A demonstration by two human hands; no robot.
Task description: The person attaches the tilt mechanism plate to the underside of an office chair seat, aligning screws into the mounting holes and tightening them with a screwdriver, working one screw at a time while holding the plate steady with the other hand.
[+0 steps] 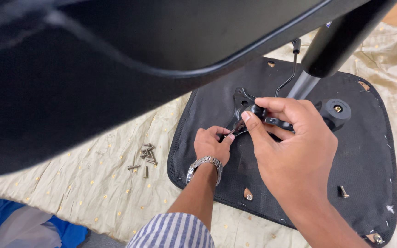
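From the loose screws (pixel 146 157) on the cream cloth (pixel 116 193), I see my left hand (pixel 211 146) pinching a small fastener at the black metal bracket (pixel 246 108), which my right hand (pixel 290 142) grips on the upturned black seat base (pixel 354 151).

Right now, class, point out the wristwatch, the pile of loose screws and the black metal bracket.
wristwatch (pixel 204 164), head view, on the metal band at the left wrist.
pile of loose screws (pixel 147 156), head view, middle of the cluster on the cloth.
black metal bracket (pixel 243 98), head view, its upper plate.
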